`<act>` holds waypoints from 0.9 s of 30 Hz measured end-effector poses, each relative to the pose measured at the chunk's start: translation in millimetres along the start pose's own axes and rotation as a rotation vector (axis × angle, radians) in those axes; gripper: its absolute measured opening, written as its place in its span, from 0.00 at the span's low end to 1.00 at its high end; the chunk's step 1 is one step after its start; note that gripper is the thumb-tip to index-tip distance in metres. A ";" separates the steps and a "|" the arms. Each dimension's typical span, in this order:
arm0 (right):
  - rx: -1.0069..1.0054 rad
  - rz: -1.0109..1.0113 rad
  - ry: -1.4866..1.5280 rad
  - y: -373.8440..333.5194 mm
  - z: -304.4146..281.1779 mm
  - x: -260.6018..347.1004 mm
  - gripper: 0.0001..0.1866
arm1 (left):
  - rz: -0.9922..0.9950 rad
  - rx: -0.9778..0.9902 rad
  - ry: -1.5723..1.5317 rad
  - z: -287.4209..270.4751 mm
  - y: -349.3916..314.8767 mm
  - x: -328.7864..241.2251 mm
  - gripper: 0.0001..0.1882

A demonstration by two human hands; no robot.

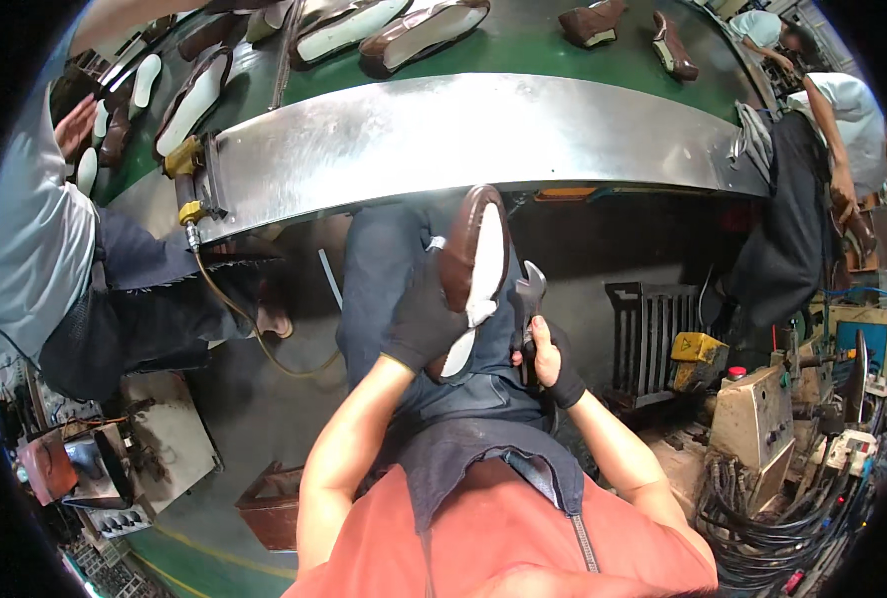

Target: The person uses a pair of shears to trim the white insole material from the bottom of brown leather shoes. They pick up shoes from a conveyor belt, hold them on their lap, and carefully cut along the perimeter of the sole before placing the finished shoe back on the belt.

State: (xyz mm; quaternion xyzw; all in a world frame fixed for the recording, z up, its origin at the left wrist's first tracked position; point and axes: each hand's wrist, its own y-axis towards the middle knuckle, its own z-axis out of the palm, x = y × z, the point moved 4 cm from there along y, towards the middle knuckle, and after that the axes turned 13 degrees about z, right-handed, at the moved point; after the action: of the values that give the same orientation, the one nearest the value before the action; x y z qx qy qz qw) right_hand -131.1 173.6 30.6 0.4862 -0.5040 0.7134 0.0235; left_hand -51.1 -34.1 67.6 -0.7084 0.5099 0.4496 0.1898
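My left hand (422, 327), in a black fingerless-looking glove, is closed round the middle of a brown shoe upper on a last (460, 254). Its pale underside faces up and to the right, with the toe pointing away from me over my thigh. In my right hand (551, 369), partly gloved with the thumb bare, is a pair of dark metal lasting pincers (530, 287). The fingers wrap the handles and the thumb lies along them. The curved jaws point upward, beside the shoe but apart from it.
A metal-edged bench (483, 130) spans the front, its green belt (523, 50) carrying several brown shoes (424, 38). A yellow air tool (184, 159) hangs at its left edge with a hose. Co-workers stand at left and right. Machinery with black cables (762, 508) fills the lower right.
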 end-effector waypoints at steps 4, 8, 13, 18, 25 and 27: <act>0.004 -0.036 0.005 1.8 -10.1 6.8 0.26 | 0.043 -0.047 0.246 8.8 -3.7 -6.7 0.52; -0.039 0.013 -0.082 9.7 -30.5 -6.2 0.34 | -0.026 -0.050 -0.271 -12.9 12.1 -17.3 0.49; -0.095 0.349 -0.155 8.6 -20.5 -46.5 0.30 | -0.452 -0.260 -1.064 -1.6 3.1 -1.4 0.35; -0.055 0.192 -0.102 43.2 -4.9 -30.5 0.27 | -0.385 -0.196 -1.132 -8.5 134.0 83.6 0.26; -0.001 0.186 -0.140 107.6 -3.8 28.7 0.21 | -0.016 0.030 -0.533 -69.9 410.1 4.6 0.25; 0.024 0.115 -0.229 125.6 1.5 42.9 0.21 | 0.055 0.372 -0.632 -35.6 422.6 29.5 0.25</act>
State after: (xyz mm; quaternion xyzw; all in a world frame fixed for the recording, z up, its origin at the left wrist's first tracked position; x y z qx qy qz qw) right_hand -218.4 91.3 -26.1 0.5349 -0.5221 0.6594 -0.0809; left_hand -410.5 -248.7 141.9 -0.4739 0.5178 0.5507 0.4516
